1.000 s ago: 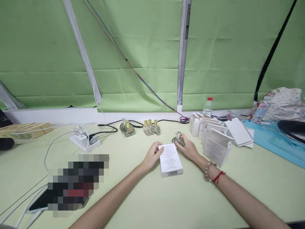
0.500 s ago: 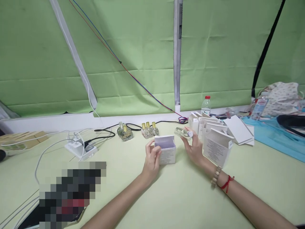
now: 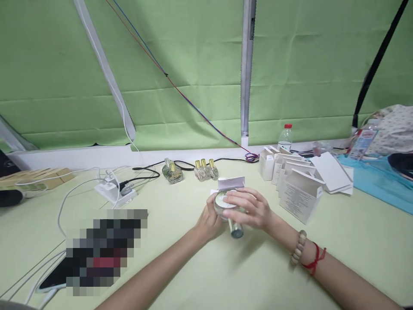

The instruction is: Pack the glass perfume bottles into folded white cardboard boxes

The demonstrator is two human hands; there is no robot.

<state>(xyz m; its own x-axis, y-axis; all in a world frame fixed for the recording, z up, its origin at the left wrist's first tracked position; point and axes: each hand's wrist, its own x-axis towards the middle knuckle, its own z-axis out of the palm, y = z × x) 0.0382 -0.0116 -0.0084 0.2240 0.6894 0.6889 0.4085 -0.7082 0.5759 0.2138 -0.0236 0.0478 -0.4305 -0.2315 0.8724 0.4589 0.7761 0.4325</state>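
Right hand (image 3: 253,209), head view: fingers half curled, glass bottle (image 3: 225,200) held over table's (image 3: 206,275) middle — cap tilted toward near edge. Left hand (image 3: 211,219): partly closed, white box (image 3: 231,182) gripped, flap raised, mostly hidden behind bottle. Small bottles (image 3: 202,171) grouped toward back edge — open cartons (image 3: 298,200) lined up farther right.

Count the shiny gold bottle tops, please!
4. Three gold tops stand side by side near the back of the table; another gold top is in the bottle cluster left of them. Some may be hidden.
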